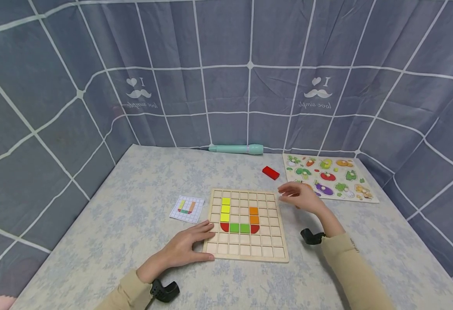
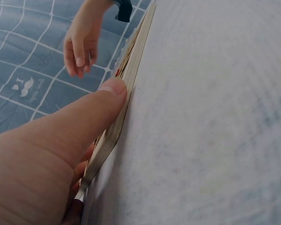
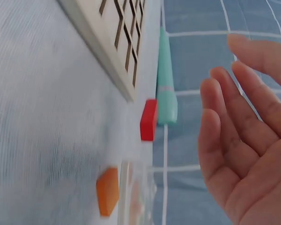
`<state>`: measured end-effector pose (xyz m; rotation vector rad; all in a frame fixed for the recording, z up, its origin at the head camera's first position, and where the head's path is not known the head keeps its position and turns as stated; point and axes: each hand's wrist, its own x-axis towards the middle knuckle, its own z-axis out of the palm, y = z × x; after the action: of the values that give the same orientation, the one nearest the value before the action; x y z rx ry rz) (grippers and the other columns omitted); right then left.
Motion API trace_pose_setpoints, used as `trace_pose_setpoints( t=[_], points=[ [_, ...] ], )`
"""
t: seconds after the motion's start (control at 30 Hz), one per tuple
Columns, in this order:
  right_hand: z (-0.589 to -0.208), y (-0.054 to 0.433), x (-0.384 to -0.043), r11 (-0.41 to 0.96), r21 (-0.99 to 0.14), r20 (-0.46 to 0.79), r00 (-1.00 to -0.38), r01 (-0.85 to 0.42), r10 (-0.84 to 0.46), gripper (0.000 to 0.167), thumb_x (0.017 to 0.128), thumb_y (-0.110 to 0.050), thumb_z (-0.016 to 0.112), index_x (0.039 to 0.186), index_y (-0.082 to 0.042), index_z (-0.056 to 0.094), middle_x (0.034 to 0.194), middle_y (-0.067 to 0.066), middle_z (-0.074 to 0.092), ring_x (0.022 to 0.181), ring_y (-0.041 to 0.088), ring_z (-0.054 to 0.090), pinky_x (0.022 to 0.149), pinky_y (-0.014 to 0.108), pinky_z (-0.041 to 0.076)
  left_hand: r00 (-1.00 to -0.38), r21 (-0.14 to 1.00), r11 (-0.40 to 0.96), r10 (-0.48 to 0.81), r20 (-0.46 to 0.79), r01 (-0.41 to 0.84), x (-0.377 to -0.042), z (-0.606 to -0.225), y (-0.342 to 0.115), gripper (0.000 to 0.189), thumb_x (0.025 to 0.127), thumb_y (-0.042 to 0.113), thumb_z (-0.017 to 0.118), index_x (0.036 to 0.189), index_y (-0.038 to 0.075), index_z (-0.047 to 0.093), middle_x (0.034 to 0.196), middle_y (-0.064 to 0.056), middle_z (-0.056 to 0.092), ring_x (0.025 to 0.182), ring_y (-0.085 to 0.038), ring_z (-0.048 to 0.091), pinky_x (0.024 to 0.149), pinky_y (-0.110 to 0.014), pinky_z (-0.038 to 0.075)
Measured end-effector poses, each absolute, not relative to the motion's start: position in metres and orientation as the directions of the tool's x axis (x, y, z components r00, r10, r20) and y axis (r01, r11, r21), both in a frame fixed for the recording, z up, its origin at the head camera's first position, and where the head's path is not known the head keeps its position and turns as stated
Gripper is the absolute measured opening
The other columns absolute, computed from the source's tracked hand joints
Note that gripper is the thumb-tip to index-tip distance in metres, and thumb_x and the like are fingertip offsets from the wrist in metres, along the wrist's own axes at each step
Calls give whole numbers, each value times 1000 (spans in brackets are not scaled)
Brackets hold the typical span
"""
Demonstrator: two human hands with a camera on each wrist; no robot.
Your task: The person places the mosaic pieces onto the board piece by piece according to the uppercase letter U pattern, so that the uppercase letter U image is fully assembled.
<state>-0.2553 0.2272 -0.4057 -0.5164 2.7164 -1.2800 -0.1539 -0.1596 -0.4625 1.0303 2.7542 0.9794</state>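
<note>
A wooden grid board [image 1: 245,252] lies on the table with a U of coloured pieces in its cells. Yellow squares [image 1: 225,209] form its left side, orange squares [image 1: 254,211] its right, and green squares [image 1: 239,228] sit between two red rounded corners. My left hand [image 1: 185,245] rests at the board's lower left, its thumb [image 2: 114,89] against the edge. Beyond the board's right edge hovers my right hand [image 1: 301,197], fingers loosely bent around nothing. An orange block [image 3: 107,191] lies on the table below it, and a red block [image 1: 270,173] lies farther back.
A pattern card [image 1: 186,209] showing a similar U lies left of the board. At the right is a vegetable puzzle board [image 1: 328,175]. A teal microphone-like stick [image 1: 237,149] lies along the back, against a blue gridded curtain [image 1: 226,86].
</note>
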Motion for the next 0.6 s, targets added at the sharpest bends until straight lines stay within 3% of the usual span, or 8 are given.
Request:
trace_pose_setpoints(
  t=[0.6],
  points=[
    [-429, 272, -247, 588, -793, 72, -984, -156, -165, 39, 88, -16, 68, 121, 3, 59, 117, 21, 60, 104, 34, 57, 84, 37, 51, -774, 582, 568, 607, 182, 582, -153, -460, -160, 68, 79, 52, 69, 130, 7, 58, 144, -4, 42, 136, -21, 31, 108, -45, 33]
  ],
)
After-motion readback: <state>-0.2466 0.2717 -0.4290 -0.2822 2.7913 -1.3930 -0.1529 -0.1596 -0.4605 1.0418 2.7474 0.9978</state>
